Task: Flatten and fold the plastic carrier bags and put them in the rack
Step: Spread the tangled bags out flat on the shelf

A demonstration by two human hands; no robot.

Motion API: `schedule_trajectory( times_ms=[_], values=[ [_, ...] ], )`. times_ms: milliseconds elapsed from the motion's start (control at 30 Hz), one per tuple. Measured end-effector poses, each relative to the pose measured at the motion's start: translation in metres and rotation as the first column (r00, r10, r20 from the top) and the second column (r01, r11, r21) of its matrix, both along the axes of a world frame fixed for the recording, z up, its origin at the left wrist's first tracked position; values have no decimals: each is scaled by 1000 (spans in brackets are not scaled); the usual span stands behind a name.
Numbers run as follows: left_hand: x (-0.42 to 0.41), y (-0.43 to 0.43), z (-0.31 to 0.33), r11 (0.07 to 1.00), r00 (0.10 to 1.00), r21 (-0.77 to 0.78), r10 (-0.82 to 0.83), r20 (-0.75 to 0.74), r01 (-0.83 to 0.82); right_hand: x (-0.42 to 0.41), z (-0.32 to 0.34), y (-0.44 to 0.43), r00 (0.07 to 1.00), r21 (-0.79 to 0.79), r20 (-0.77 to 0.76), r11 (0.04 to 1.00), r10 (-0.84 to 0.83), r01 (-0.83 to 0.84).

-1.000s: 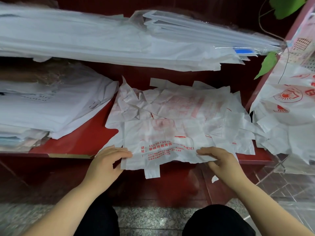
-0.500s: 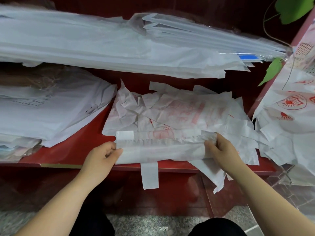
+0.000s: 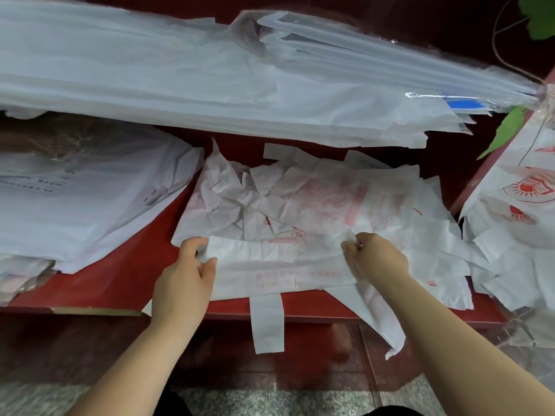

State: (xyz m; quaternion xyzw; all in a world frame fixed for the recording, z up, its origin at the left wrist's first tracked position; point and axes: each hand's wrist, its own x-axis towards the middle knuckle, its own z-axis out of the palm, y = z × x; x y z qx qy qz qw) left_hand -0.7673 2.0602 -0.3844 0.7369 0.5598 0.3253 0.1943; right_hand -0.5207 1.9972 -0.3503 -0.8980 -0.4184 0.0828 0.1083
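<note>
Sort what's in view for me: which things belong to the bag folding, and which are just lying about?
In the job:
part-folded bag, gripped by left hand and right hand
crumpled bag pile behind it
red shelf

Lying about:
white stack at left
wrapped bundle above
green leaf
sun-printed bags at right

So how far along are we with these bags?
Done, apparently: a loose pile of printed bags lies on the red shelf. In hand: the left hand and right hand pinch the ends of one bag folded into a long band, a handle dangling over the shelf edge. Left: the rumpled heap of bags at the right looks unfolded.
</note>
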Motion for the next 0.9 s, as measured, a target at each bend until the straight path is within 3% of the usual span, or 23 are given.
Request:
schedule_trajectory(
  times_ms=[100, 167, 267, 333, 400, 467, 567, 700, 767, 833, 900],
  values=[
    [0, 3, -4, 987, 983, 154, -11, -181, 40, -2, -1, 6, 995, -89, 96, 996, 20, -11],
    [2, 2, -1, 991, 947, 136, 30, -321, 15, -3, -2, 8, 989, -135, 147, 991, 28, -8],
    [1, 3, 9, 985, 910, 171, 81, -406, -11, -5, 0, 10, 981, -181, 194, 983, 15, 21],
    [6, 4, 4, 934, 925, 350, 63, -374, 78, -6, 2, 13, 972, -192, 235, 981, 22, 24],
    [17, 2, 4, 850, 905, 432, -113, -409, 301, -6, 5, 16, 962, -202, 272, 979, 38, 18],
    [30, -7, 10, 861, 766, 169, -316, -559, 479, -7, 6, 18, 956, -214, 290, 977, 49, 15],
    [38, -4, 3, 884, 686, -102, -422, -593, 456, -5, 4, 20, 957, -212, 283, 977, 63, -2],
    [40, -5, 1, 913, 674, -164, -389, -628, 374, -9, 5, 13, 972, -38, 235, 999, 2, 7],
    [41, -6, 1, 921, 676, -172, -375, -635, 349, -16, 6, 11, 945, 83, 326, 996, 6, -35],
    [42, -6, 0, 920, 679, -180, -380, -628, 348, -32, -1, 11, 886, 209, 453, 954, 100, -215],
    [41, -6, 1, 912, 673, -191, -397, -624, 362, -57, -7, 11, 845, 274, 460, 860, 275, -429]
  ],
)
